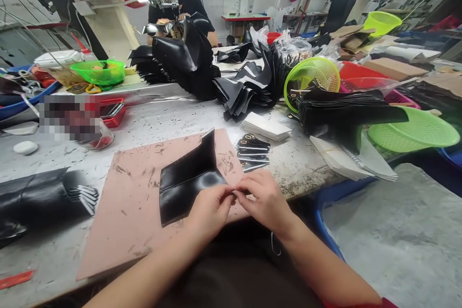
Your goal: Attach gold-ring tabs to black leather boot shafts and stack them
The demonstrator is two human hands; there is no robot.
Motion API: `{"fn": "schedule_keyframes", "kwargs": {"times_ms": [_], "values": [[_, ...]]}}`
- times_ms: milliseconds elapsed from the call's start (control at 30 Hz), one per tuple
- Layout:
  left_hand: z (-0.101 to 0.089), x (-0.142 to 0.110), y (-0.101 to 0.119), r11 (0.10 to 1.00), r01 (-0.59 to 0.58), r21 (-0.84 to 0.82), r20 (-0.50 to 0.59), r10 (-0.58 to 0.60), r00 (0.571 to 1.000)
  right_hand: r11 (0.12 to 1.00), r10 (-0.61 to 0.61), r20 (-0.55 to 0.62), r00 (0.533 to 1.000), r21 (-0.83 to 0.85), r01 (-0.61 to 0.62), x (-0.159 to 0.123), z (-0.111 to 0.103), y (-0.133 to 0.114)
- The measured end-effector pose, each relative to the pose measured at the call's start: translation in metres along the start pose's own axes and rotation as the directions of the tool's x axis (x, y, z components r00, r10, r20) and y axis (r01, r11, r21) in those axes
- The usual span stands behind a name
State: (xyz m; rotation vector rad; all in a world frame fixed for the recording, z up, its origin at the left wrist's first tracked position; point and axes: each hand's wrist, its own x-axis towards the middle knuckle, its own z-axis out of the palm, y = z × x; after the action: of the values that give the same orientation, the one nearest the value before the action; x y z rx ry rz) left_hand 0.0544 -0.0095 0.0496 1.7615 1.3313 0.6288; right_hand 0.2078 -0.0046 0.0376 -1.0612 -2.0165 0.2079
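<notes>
A black leather piece with a crease across it lies on a pink board at the table's front edge. My left hand rests over its near right part, thumb and fingers closed in a pinch at the right tip. My right hand meets it there, also pinching, the fingertips of both hands almost touching. The gripped edge is mostly hidden by my fingers. Just beyond my right hand lie several small black leather tabs with gold-coloured eyelets, beside a stack of white strips.
A folded black leather stack lies left. Behind are black leather bundles, a red tray and a green bowl. Rightwards sit a yellow-green basket and a notepad. A person works at a sewing machine opposite.
</notes>
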Motion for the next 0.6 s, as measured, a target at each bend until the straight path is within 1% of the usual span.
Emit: {"fn": "schedule_keyframes", "kwargs": {"times_ms": [100,167,233,267,300,333,367,400,433,467,500,533,567,600], "values": [[0.001,0.0,0.001,0.997,0.011,0.079,-0.016,-0.01,1.0,0.983,-0.066,-0.024,0.998,-0.175,0.061,-0.003,0.003,-0.006],[0.002,0.0,0.001,0.998,0.04,0.056,-0.002,-0.04,0.999,0.974,-0.09,-0.048,0.995,-0.212,0.078,-0.005,0.006,-0.007],[0.003,0.0,0.0,0.995,0.09,-0.036,0.009,-0.09,0.996,0.987,-0.074,-0.088,0.993,-0.147,0.061,-0.007,0.009,-0.005],[0.004,0.001,0.0,0.987,0.119,-0.104,0.02,-0.118,0.993,0.997,-0.036,-0.109,0.993,-0.069,0.028,-0.007,0.01,-0.004],[0.004,0.001,0.0,0.971,0.154,-0.184,0.041,-0.149,0.988,0.999,0.033,-0.122,0.992,0.041,-0.028,-0.007,0.011,-0.003],[0.005,0.001,0.0,0.94,0.2,-0.275,0.07,-0.188,0.98,0.978,0.131,-0.119,0.984,0.181,-0.108,-0.008,0.012,-0.002],[0.005,0.002,0.0,0.893,0.255,-0.372,0.098,-0.235,0.967,0.918,0.247,-0.097,0.964,0.342,-0.201,-0.01,0.013,-0.001],[0.005,0.002,0.0,0.827,0.31,-0.469,0.119,-0.288,0.95,0.812,0.366,-0.053,0.929,0.507,-0.29,-0.012,0.013,0.0],[0.004,0.003,-0.001,0.749,0.354,-0.56,0.13,-0.343,0.93,0.667,0.463,0.011,0.886,0.654,-0.357,-0.015,0.012,0.002],[0.002,0.004,-0.002,0.67,0.378,-0.64,0.127,-0.393,0.911,0.509,0.524,0.085,0.847,0.766,-0.392,-0.019,0.01,0.004],[-0.001,0.005,-0.004,0.602,0.377,-0.704,0.109,-0.434,0.894,0.367,0.547,0.151,0.823,0.84,-0.399,-0.023,0.006,0.007],[-0.004,0.005,-0.005,0.555,0.358,-0.751,0.078,-0.463,0.883,0.261,0.536,0.215,0.816,0.877,-0.403,-0.028,0.0,0.01],[-0.009,0.006,-0.007,0.532,0.329,-0.78,0.04,-0.482,0.875,0.196,0.487,0.302,0.819,0.877,-0.44,-0.033,-0.007,0.013],[-0.014,0.005,-0.009,0.535,0.304,-0.789,0.001,-0.492,0.871,0.175,0.403,0.413,0.817,0.841,-0.512,-0.037,-0.014,0.017]]}}
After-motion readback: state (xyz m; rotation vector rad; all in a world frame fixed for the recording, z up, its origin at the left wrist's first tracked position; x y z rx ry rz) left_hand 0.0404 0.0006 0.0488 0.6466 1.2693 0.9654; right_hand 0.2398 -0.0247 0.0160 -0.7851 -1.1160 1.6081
